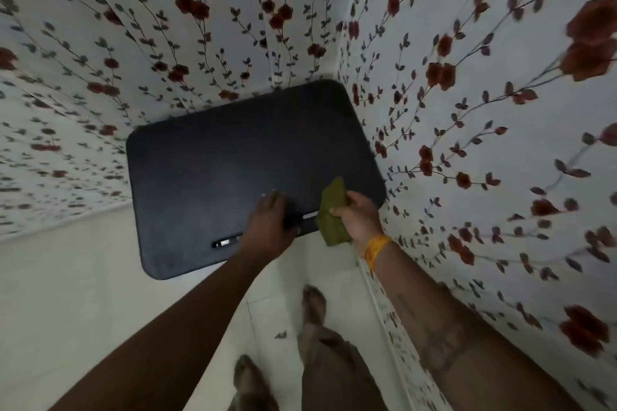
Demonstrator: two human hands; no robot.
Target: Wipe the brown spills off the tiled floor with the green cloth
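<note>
My right hand (359, 215) is closed on a crumpled green cloth (332, 210) and holds it in the air over the front right corner of a dark table (213, 157). My left hand (270, 222) lies over the table's front edge, fingers on top, and seems to grip it. The white tiled floor (100, 294) spreads below. A small dark mark (281, 334) sits on a tile near my feet; whether it is a spill is unclear. No other brown spill shows.
The dark table stands pushed into a corner between two walls with red flower wallpaper (467, 110). My bare feet (314, 304) stand on the tiles just in front of it. An orange band (375, 248) is on my right wrist.
</note>
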